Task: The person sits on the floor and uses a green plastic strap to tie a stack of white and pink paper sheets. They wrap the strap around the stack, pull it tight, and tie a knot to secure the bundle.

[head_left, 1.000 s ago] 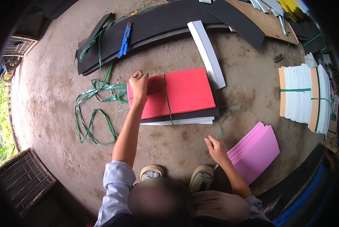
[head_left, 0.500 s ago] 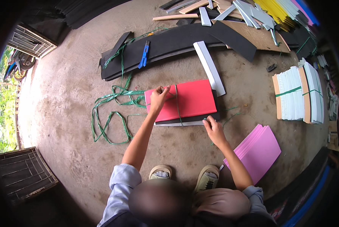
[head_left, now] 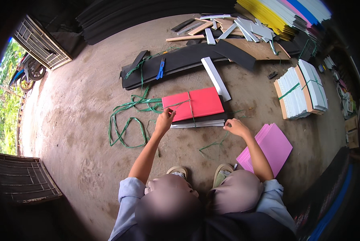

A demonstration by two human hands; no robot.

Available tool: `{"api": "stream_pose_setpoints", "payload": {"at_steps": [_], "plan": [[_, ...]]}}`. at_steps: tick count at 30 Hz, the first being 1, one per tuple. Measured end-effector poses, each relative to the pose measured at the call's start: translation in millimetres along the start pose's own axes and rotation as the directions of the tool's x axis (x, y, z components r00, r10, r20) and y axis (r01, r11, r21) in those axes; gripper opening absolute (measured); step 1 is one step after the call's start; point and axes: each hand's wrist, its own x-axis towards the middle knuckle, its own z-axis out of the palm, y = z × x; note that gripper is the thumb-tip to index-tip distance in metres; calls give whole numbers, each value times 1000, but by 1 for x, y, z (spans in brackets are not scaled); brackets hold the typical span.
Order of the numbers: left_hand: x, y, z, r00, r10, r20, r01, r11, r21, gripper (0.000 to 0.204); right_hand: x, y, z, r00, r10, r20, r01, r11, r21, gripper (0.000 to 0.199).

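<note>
A bundle of flat sheets lies on the concrete floor before me, with a red sheet (head_left: 204, 105) on top and black and white ones below. Green plastic twine (head_left: 191, 105) crosses over it both ways. My left hand (head_left: 164, 121) is at the bundle's near left corner, fingers curled together; what they pinch is hidden. Off the near right corner is my right hand (head_left: 236, 126), thumb and fingers drawn together, their content too small to make out. Below it shows a loose green strand (head_left: 214, 145). Long loops of green twine (head_left: 112, 120) trail to the left.
Pink sheets (head_left: 271, 146) lie by my right forearm. A tied bundle of white pieces (head_left: 292, 92) stands at right. Beyond the red sheet lie a white strip (head_left: 216, 79), long black sheets (head_left: 188, 60) and a blue cutter (head_left: 161, 69). Offcuts (head_left: 228, 30) are heaped farther back.
Both hands have drawn back toward me; the left has come down from the top of the red sheet to its near corner. A green strand now shows in front of the bundle. The view has shifted.
</note>
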Motion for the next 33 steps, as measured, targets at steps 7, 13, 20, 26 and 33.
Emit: {"api": "stream_pose_setpoints", "payload": {"at_steps": [7,13,20,26,33], "plan": [[4,9,19,998,54,-12,-53,998,26,28,24,74,14,912,22,-409,7,998,68,10],[11,16,40,958,203,-201,-222,972,-77,33,54,79,52,878,5,-479,-48,996,-78,22],[71,12,56,897,441,-22,-416,862,290,61,77,73,67,892,-62,-447,-42,975,-220,50],[115,30,77,946,254,203,-310,890,333,74,81,76,66,910,-136,-391,-23,926,-377,36],[84,35,92,868,472,152,-489,764,420,78,79,96,33,933,75,-353,-155,967,-203,37]]}}
